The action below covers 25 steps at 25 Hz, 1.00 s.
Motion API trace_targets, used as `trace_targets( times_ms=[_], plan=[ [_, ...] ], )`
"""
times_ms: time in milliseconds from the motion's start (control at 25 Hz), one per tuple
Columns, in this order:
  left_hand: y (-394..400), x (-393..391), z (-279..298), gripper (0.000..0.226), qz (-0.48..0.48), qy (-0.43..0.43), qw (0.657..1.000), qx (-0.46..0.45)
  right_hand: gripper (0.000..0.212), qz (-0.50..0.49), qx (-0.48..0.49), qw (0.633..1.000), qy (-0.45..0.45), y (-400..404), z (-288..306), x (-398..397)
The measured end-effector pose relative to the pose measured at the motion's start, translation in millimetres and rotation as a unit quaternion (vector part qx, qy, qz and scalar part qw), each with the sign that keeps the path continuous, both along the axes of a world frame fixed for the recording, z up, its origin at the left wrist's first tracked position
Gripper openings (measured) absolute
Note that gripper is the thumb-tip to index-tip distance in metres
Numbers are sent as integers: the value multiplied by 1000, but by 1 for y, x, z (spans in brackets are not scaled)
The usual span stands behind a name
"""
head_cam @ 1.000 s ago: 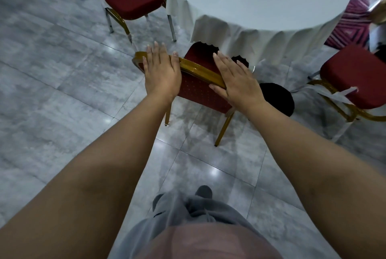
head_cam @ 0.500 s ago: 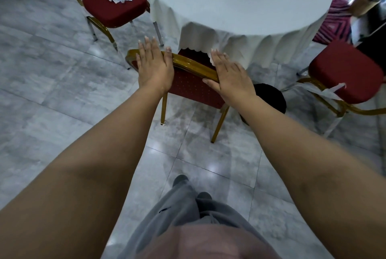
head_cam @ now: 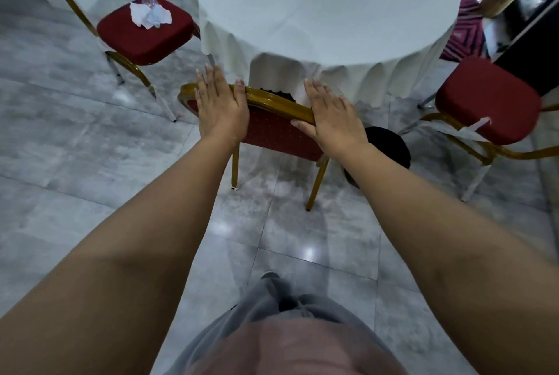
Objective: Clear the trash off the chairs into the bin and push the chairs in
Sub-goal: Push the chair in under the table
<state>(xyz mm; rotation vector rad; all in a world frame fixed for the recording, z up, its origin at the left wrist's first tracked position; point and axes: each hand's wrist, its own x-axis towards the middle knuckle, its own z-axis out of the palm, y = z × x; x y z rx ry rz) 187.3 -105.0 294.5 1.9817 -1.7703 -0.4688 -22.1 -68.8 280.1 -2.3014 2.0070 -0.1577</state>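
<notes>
right now both hands lie flat on the gold top rail of the near chair (head_cam: 275, 129), fingers stretched out and spread rather than curled around it: the left hand (head_cam: 220, 108) near the rail's left end, the right hand (head_cam: 332, 116) at its right end with the thumb tucked under the rail's edge. the chair's seat is out of sight under the white cloth of the round table (head_cam: 326, 12), and only its red back and two gold rear legs show. a black bin (head_cam: 390, 145) stands on the grey tiled floor (head_cam: 75, 148) just to the right of that chair, partly behind the right forearm. off to the left, a second chair (head_cam: 145, 33) sits pulled out from the table with crumpled white tissue (head_cam: 150, 14) on its red seat. on the right, a third chair (head_cam: 487, 99) also stands out from the table, a strip of white paper (head_cam: 465, 129) draped over its front edge.
</notes>
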Motion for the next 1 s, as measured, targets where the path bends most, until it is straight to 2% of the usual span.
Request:
trace_targets(
  times_ms=[440, 520, 640, 760, 1000],
  plan=[
    [-8, 5, -4, 58, -28, -10, 998, -49, 83, 1, 35, 999, -19, -3, 1, 2],
    [-2, -5, -1, 58, -70, -45, 993, -81, 80, -6, 35, 998, -46, 5, -2, -6],
    [5, -34, 3, 63, -144, -152, 969, -129, 76, -36, 40, 997, -64, 24, -10, -31],
    [10, -75, 1, 67, -190, -216, 950, -123, 71, -97, 46, 991, -76, 45, -21, -69],
    [24, -187, -13, 66, -304, -186, 932, -59, 67, -231, 58, 967, -88, 90, -31, -174]
  ],
)
